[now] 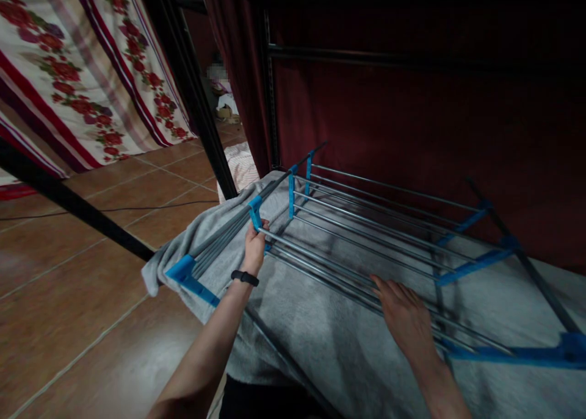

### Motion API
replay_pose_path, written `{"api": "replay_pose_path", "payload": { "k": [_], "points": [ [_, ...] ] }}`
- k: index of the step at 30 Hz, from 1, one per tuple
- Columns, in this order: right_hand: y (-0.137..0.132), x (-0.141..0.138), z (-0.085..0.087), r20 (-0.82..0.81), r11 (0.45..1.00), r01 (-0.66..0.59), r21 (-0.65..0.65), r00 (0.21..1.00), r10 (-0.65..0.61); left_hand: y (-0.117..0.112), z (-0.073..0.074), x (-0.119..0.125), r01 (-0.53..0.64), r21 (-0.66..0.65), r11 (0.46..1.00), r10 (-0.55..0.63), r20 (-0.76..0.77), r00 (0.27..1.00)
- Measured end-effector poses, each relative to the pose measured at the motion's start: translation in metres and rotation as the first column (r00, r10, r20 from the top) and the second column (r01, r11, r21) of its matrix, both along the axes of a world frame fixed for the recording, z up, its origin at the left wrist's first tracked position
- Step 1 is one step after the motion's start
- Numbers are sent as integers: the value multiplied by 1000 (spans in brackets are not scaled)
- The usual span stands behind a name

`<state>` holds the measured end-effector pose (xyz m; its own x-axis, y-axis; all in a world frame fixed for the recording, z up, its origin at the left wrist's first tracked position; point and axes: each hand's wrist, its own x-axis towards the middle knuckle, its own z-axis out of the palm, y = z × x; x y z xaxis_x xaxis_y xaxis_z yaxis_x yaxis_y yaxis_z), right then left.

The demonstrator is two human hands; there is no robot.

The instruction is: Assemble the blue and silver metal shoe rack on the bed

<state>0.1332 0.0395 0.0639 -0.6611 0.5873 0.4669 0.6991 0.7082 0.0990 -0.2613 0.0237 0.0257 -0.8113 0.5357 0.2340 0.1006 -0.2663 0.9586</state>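
A metal drying rack (pixel 366 224) with grey rods and blue plastic joints stands in front of me. A grey towel (pixel 320 333) is draped over its near side and hangs off the left corner. My left hand (pixel 255 245) is closed around a rod by a blue joint at the rack's left side; a black band is on that wrist. My right hand (pixel 405 312) lies flat with fingers spread on the towel and the near rods.
A dark red curtain (pixel 412 114) hangs right behind the rack. Black metal poles (pixel 192 89) slant across the left. A floral cloth (pixel 82 71) hangs at the far left over a brown tiled floor (pixel 82 285). A thin cable runs across the tiles.
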Motion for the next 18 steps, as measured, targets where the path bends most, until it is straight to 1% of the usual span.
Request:
{"api": "replay_pose_path", "payload": {
  "k": [10,18],
  "points": [
    [6,4,2,-6,998,-43,-40,999,43,1,0,3,-23,38,999,23,3,1000],
    [5,3,5,39,998,-22,-54,999,24,2,1,4,-41,48,998,41,14,999]
  ]
}}
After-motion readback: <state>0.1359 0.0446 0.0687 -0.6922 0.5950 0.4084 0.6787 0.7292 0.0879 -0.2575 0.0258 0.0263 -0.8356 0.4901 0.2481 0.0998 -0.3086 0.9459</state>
